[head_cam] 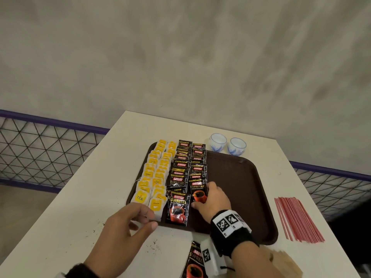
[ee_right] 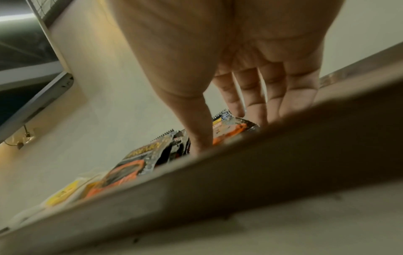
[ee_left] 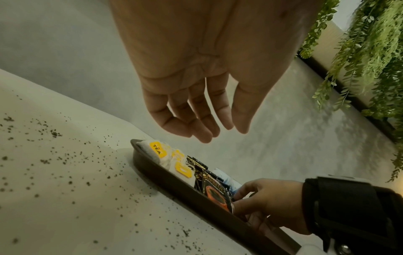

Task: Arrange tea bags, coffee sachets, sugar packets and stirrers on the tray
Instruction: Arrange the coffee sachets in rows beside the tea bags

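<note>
A brown tray [head_cam: 236, 187] lies on the white table. Its left part holds two columns of yellow tea bags [head_cam: 152, 177] and two columns of black coffee sachets [head_cam: 183, 167]. My right hand [head_cam: 202, 197] pinches the nearest coffee sachet [head_cam: 197, 189] of the right column, thumb at its near edge and fingers at its right side. The left wrist view shows that sachet [ee_left: 216, 195] in the right hand [ee_left: 237, 201] just inside the tray wall [ee_left: 174, 186]. My left hand [head_cam: 150, 218] hovers over the tray's near left corner, fingers loosely curled, holding nothing. Red stirrers [head_cam: 297, 217] lie on the table right of the tray.
Two white-and-blue cups [head_cam: 217, 142] stand behind the tray. One loose coffee sachet [head_cam: 195, 259] and brown paper packets [head_cam: 285, 261] lie near the table's front edge under my right wrist. Dark specks [ee_left: 54, 155] dot the table. A mesh railing runs behind the table.
</note>
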### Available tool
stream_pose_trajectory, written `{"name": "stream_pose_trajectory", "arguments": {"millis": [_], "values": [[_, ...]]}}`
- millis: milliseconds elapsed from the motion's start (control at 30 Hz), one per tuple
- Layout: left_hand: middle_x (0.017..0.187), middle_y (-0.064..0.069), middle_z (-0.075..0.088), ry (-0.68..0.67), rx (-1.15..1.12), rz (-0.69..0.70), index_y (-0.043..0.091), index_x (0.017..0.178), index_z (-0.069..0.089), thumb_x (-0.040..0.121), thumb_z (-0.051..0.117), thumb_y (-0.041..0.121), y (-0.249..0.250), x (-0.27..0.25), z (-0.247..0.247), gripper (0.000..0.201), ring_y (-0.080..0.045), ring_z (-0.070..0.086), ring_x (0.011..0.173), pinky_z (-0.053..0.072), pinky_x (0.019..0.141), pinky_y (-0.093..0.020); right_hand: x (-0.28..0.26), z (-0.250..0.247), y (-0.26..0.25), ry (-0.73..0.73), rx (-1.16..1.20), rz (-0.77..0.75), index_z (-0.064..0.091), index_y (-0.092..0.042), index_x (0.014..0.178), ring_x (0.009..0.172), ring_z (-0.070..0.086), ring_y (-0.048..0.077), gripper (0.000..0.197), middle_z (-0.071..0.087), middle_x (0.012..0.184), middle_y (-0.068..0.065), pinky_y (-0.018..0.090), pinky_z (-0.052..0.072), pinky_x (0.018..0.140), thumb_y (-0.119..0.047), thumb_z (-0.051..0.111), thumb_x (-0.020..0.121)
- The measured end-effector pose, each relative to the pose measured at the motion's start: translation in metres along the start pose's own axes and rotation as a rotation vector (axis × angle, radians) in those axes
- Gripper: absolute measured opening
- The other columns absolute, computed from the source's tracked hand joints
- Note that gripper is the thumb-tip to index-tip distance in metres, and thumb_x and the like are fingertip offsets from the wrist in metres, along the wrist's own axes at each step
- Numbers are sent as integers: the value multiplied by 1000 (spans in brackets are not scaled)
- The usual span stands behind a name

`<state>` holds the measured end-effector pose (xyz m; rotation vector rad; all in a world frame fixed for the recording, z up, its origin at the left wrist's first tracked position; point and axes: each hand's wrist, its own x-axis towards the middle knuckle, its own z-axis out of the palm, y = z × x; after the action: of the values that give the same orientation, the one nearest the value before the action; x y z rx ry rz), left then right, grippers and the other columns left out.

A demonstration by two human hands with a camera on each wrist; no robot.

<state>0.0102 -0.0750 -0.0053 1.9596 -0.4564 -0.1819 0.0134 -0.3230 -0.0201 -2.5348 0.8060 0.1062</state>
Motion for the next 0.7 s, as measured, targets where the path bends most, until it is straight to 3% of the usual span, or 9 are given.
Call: {"name": "stream_pose_trajectory", "arguments": {"millis": [200, 300, 367, 467, 567, 700], "values": [[86, 16, 68, -34, 30, -16, 40, 88, 63, 78, 75, 22, 6, -3, 6, 24, -5, 62, 86, 54, 70, -26, 8, 1, -3, 0, -2, 21, 42, -19, 121, 113, 54, 24, 63, 54, 122, 3, 36, 48, 93, -45, 76, 74], [91, 16, 63, -187, 169, -31, 39, 86, 60, 79, 73, 36, 16, -11, 17, 14, 0, 59, 88, 50, 74, -18, 3, -7, -3, -7, 22, 22, 41, -17, 122, 113, 56, 26, 67, 55, 123, 5, 36, 48, 91, -47, 76, 73], [102, 23, 54, -387, 273, -6, 40, 97, 55, 76, 72, 47, 25, -20, 29, 28, 4, 52, 97, 44, 77, -14, -8, -20, -2, 11, 5, 4, 41, -14, 126, 115, 56, 29, 69, 56, 124, 9, 34, 46, 91, -47, 74, 75], [114, 22, 46, -620, 467, 77, 38, 118, 48, 63, 74, 60, 31, -36, 51, 64, 1, 43, 106, 41, 90, -19, -31, -41, 6, 11, -17, -38, 44, -17, 128, 112, 58, 26, 63, 60, 121, 7, 33, 46, 90, -48, 70, 79], [120, 17, 40, -706, 677, 141, 35, 124, 41, 53, 76, 66, 35, -53, 70, 85, -8, 39, 107, 40, 94, -28, -63, -49, 18, -35, -53, -71, 53, -23, 118, 101, 61, 21, 50, 65, 110, 0, 30, 47, 83, -51, 69, 79], [123, 11, 39, -747, 785, 144, 28, 122, 40, 57, 80, 55, 35, -65, 81, 82, -14, 38, 108, 42, 92, -31, -104, -36, 29, -128, -98, -87, 56, -26, 111, 91, 61, 16, 49, 63, 100, -5, 28, 46, 74, -56, 70, 75]]}}
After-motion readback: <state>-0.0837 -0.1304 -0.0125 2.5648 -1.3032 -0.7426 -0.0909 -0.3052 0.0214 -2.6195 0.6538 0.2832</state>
